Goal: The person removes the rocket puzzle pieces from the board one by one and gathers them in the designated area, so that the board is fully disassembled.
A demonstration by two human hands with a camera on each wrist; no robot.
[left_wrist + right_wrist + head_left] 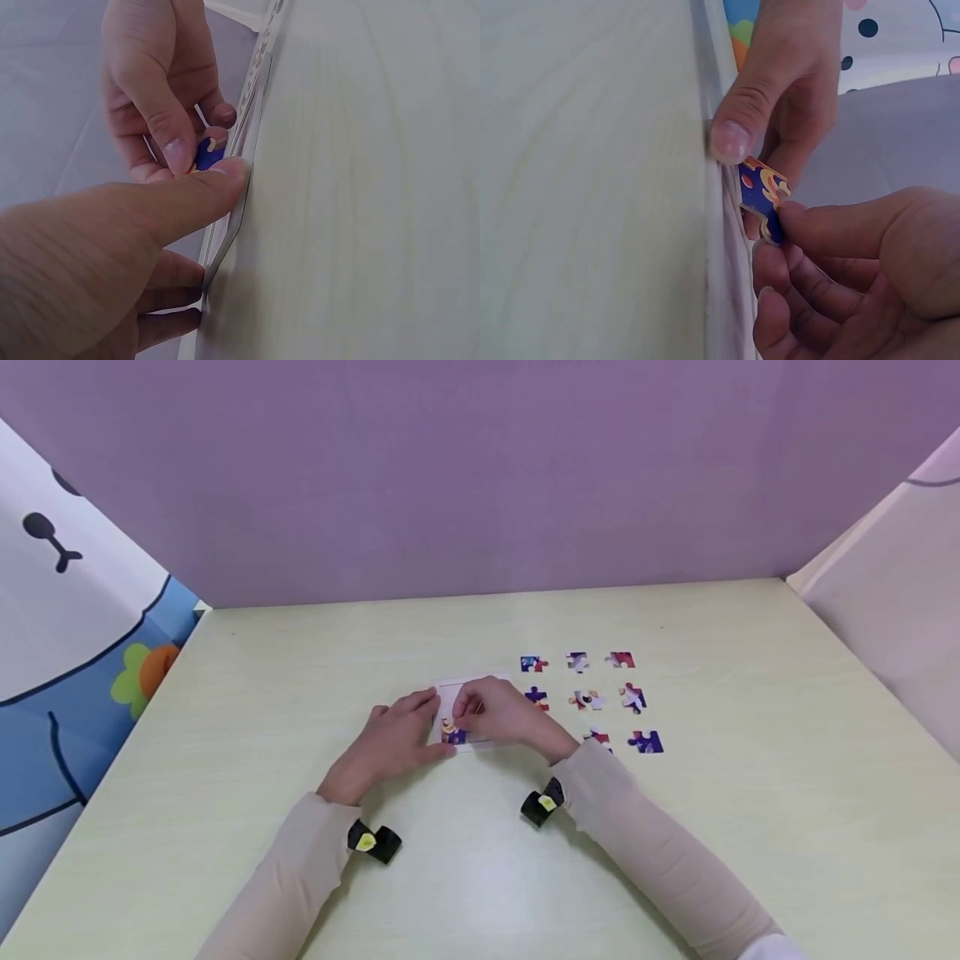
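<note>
Pinching a blue and orange puzzle piece (763,196) between thumb and fingertips, the right hand (504,717) holds it tilted at the near left corner of the white puzzle tray (450,693), one edge down on the tray. The left hand (392,745) rests beside it, thumb pressed flat on the tray's near edge, the other fingers lying straight along its left side. Beyond and to the right, eight loose puzzle pieces (587,700) lie in rows on the pale green table (300,677), well apart from one another. A purple wall (480,477) stands behind.
</note>
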